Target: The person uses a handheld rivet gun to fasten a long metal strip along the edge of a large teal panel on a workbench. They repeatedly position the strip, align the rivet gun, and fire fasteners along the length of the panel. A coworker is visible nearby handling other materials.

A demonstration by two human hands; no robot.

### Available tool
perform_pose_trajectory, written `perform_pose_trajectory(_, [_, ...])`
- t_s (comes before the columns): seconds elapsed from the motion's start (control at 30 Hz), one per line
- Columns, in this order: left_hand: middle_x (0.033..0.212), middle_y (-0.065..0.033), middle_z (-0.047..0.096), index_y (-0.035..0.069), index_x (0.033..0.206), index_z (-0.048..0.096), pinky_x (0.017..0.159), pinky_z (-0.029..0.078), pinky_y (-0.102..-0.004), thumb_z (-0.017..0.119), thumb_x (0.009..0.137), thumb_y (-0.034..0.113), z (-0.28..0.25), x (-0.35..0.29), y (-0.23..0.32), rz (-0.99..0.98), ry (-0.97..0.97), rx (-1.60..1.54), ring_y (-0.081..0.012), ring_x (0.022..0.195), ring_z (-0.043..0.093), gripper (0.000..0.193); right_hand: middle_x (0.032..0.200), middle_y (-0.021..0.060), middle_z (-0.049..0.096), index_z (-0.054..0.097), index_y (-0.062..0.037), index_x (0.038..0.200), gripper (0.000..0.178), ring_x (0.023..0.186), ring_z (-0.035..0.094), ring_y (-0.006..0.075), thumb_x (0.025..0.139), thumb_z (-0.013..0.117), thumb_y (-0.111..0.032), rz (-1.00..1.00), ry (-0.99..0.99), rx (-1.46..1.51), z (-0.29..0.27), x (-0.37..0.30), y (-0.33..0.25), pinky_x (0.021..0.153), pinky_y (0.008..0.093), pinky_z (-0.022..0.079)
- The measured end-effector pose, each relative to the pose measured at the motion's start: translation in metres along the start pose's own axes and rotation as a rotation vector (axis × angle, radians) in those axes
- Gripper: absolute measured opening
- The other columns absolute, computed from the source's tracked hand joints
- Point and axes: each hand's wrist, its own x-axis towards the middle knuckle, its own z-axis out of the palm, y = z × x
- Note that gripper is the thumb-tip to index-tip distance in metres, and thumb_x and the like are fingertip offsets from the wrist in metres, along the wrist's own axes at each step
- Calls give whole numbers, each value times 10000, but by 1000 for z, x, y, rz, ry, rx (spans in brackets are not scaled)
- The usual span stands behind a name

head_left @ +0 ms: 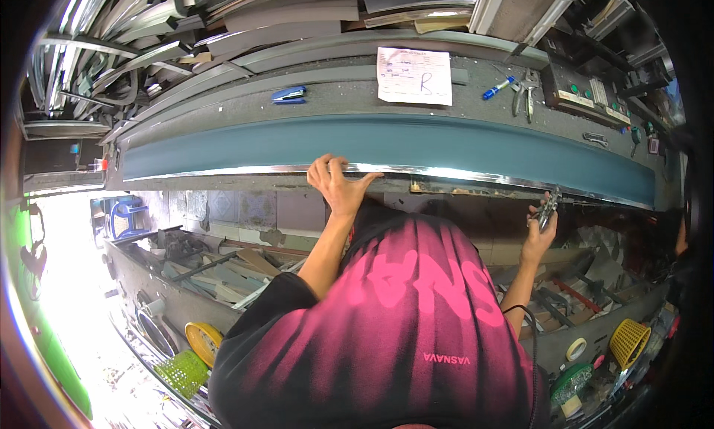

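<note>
A long blue-grey panel [416, 145] with a shiny metal near edge lies along the bench, spanning most of the view. My left hand [338, 185] holds this near edge around its middle, fingers curled over the top and thumb stretched out to the right along the front. Towards the panel's right end, my right hand [539, 224] is closed around a metal plier-like hand tool [549, 208]. The tool's tip is at the panel's shiny edge; whether its jaws grip the edge I cannot tell.
Behind the panel are a blue stapler [288, 95], a written paper sheet [414, 76], a blue marker [498, 87], pliers [526, 94] and a control box [587, 94]. Metal profiles [149, 50] crowd the far left. Offcut bins [201, 258] and baskets [629, 343] stand on the near side.
</note>
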Motion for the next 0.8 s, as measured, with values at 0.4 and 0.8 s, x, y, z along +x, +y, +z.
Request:
perform_pose_trajectory(0.4, [1233,-115,733,60,1178,732,1124,425,-541,1073,537,491,7,-16,-5,-3,10,39,-356,1233,641,844,1619,116,478,436,-4,1632,838,1240,631,224,831,667,-91,-221,327,-151,-15,23,-4,1114,400,533])
perform_pose_trajectory(0.8, [1144,-74,742,76,1059,806,1094,459,-530,1035,644,242,3,-3,-17,209,-273,-116,-341,1118,663,503,1423,209,694,544,-24,1470,428,1144,739,288,1063,611,-138,84,645,191,-100,24,24,936,430,635])
